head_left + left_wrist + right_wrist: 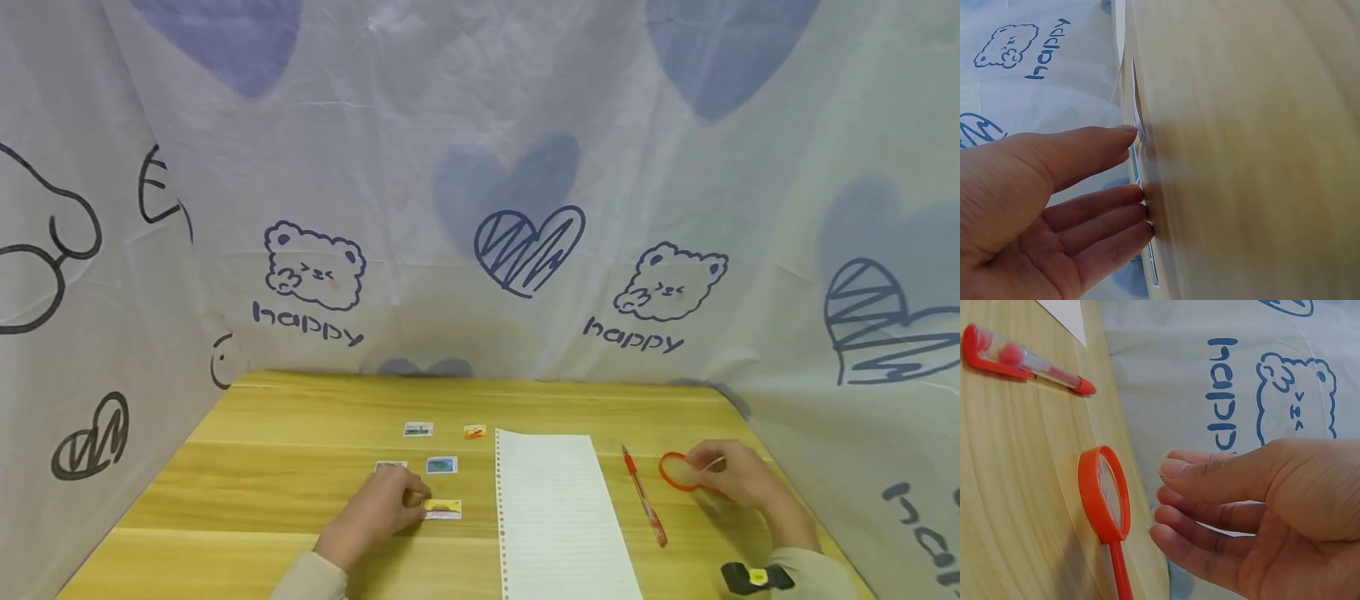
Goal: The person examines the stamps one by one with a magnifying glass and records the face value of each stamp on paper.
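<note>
A yellow postage stamp (442,509) lies near the front of the table, and the thumb and index finger of my left hand (382,505) pinch its left edge. In the left wrist view that stamp (1136,100) shows edge-on, slightly bowed, with the thumb tip at its near end. The other fingers (1113,219) rest low by the tabletop. My right hand (738,477) hovers with relaxed fingers beside an orange-red magnifying glass (667,482). In the right wrist view the magnifying glass (1091,497) stands apart from the fingertips, its handle running down out of frame.
More stamps lie further back: a blue one (442,465), a grey-green one (418,429), a small yellow-red one (475,431), and one (390,464) partly behind the left hand. Lined paper (558,517) and a red pen (643,496) lie between the hands. Printed cloth (420,250) surrounds the table.
</note>
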Demonstrator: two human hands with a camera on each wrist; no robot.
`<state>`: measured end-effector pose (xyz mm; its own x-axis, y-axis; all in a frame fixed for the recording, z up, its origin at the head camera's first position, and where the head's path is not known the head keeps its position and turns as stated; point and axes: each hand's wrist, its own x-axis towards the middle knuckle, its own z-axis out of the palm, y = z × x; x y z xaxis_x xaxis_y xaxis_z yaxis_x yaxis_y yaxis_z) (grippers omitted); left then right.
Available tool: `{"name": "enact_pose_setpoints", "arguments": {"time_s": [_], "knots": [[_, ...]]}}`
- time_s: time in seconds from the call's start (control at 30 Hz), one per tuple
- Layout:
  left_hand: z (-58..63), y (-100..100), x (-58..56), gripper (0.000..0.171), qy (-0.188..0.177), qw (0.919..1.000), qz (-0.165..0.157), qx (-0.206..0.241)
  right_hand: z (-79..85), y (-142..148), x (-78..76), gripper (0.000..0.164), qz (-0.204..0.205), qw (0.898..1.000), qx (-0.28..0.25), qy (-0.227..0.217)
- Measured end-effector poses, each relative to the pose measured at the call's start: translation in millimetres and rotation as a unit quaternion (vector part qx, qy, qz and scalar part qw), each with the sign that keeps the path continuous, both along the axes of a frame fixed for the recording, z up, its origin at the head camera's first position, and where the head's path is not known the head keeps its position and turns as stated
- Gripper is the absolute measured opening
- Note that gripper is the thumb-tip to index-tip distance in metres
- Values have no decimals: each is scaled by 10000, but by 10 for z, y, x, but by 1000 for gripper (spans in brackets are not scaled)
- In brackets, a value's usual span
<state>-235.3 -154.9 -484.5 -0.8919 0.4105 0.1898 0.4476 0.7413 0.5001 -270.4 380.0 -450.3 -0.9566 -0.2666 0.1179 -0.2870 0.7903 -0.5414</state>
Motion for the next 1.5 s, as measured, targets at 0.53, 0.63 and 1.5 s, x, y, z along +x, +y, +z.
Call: {"name": "enact_pose_setpoints", "arguments": {"time_s": [0.53,0.63,1.5], "knots": [[194,208,-14,31,-29,9994,-354,-12,-34,-252,5,15,408,9990,104,-153],[214,304,-16,40,-33,9986,-470,-251,-69,-305,-3,16,668,9976,30,-168],[194,967,-64,70,-347,9803,-649,-1831,-173,-662,-225,20,776,9959,432,-139]]}}
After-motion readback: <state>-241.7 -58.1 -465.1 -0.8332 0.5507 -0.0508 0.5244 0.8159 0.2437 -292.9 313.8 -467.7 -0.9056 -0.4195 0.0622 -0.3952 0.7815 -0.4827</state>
